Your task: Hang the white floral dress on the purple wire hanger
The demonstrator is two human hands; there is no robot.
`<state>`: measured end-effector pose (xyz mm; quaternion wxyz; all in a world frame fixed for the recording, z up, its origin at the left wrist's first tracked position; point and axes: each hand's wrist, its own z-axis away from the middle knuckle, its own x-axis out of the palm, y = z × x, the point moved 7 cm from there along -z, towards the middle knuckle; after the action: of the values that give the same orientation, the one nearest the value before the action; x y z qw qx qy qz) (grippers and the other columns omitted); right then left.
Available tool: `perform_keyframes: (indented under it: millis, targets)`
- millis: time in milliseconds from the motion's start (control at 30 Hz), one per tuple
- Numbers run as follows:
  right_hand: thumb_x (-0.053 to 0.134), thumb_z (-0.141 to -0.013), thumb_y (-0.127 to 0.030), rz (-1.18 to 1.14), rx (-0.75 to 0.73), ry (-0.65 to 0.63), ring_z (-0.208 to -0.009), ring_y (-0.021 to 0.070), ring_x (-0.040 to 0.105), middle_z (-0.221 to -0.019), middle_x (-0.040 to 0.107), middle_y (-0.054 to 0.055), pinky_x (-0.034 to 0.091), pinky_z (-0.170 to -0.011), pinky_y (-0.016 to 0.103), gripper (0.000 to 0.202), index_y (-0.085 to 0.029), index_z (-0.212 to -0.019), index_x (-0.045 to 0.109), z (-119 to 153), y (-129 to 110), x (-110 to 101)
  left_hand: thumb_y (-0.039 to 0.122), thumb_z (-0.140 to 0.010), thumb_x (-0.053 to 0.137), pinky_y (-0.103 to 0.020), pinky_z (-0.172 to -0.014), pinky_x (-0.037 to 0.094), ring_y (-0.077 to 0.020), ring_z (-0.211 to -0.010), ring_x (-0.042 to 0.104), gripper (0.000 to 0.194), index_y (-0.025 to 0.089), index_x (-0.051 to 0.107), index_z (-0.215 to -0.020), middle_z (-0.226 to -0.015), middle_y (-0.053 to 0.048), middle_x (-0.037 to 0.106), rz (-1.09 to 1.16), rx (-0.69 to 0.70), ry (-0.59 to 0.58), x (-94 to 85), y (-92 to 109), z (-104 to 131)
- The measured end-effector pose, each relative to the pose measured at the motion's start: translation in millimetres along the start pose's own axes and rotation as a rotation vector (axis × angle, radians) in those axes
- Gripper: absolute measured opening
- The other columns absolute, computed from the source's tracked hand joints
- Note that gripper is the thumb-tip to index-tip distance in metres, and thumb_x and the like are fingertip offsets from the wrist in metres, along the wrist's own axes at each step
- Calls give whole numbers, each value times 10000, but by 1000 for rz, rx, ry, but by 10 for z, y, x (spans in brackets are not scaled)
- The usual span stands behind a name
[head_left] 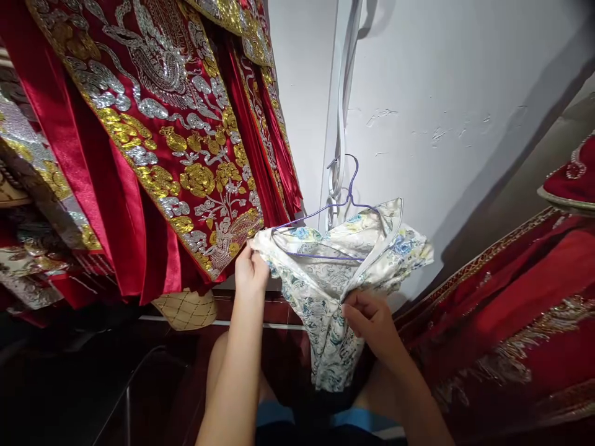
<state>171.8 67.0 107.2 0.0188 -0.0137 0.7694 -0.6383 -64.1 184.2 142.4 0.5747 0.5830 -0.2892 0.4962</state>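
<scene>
A white floral dress [316, 303] with blue and yellow flowers hangs on a thin purple hanger [351, 197]. The hanger's hook is up by a pale strap or rail along the wall. My left hand [251, 267] pinches the dress at its left shoulder edge, close to the hanger's end. Lower down, my right hand [369, 316] has thumb and fingers closed on the fabric where the neckline crosses at the front. The garment's lower part narrows and drops between my knees, its end partly in shadow.
Red robes with gold and silver sequin embroidery [199, 176] hang at the left. More red garments [520, 310] with beaded fringe are on the right. A scuffed white wall [427, 80] stands ahead. A tan quilted item [188, 310] sits below the robes.
</scene>
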Motion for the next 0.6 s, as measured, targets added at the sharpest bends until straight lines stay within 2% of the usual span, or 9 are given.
perform_keyframes:
  millis: [100, 167, 233, 300, 367, 433, 533, 600]
  targets:
    - [645, -792, -378, -53, 23, -25, -391, 95, 336, -409, 435, -51, 284, -429, 242, 298, -214, -586, 506, 70, 156, 88, 75, -1022, 233, -214, -776, 589, -135, -775, 744, 446, 71, 574, -1309, -898, -112, 765, 72, -42, 85, -350, -79, 111]
    - [623, -805, -375, -106, 33, 32, -400, 103, 329, -403, 432, -45, 281, -437, 250, 308, -221, -572, 492, 140, 287, 75, 62, -1013, 219, -208, -777, 594, -140, -831, 755, 493, 96, 520, -1401, -995, -124, 772, 86, -57, 129, -620, -195, 220]
    - [617, -810, -361, -170, 45, 120, -420, 110, 326, -400, 414, -45, 280, -453, 255, 322, -224, -555, 476, 229, 435, 30, 71, -1011, 249, -216, -783, 597, -145, -827, 757, 480, 102, 532, -1398, -992, -115, 777, 79, -101, 180, -871, -366, 359]
    - [629, -808, -351, -247, 66, 201, -442, 112, 320, -413, 393, -46, 277, -471, 258, 348, -222, -539, 450, 324, 593, -15, 101, -1016, 292, -251, -818, 596, -160, -817, 755, 431, 99, 616, -1300, -934, -102, 782, 51, -181, 194, -1033, -561, 515]
    - [651, -796, -367, -319, 92, 260, -453, 108, 302, -432, 368, -51, 255, -477, 260, 374, -221, -533, 429, 407, 744, -43, 146, -1020, 340, -293, -869, 583, -177, -798, 747, 381, 108, 712, -1093, -865, -90, 776, 4, -288, 153, -1087, -744, 668]
    - [659, -783, -395, -355, 126, 267, -451, 101, 277, -434, 345, -58, 229, -476, 261, 392, -223, -531, 414, 455, 874, -39, 186, -1008, 413, -304, -889, 565, -176, -756, 727, 347, 128, 729, -877, -802, -72, 756, -50, -383, 70, -1061, -877, 802]
    - [624, -782, -366, -262, 242, 113, -433, 96, 275, -396, 357, -62, 233, -479, 256, 332, -218, -540, 452, 451, 1036, 56, 224, -924, 615, -252, -819, 537, -136, -675, 649, 219, 147, 681, -730, -714, -24, 679, -118, -417, -124, -919, -946, 951]
    - [616, -758, -324, -111, 344, -23, -431, 104, 335, -413, 449, -38, 263, -477, 252, 238, -200, -572, 534, 437, 1115, 114, 259, -835, 741, -219, -737, 499, -111, -645, 571, 203, 152, 640, -694, -673, 8, 591, -168, -376, -281, -795, -928, 1046]
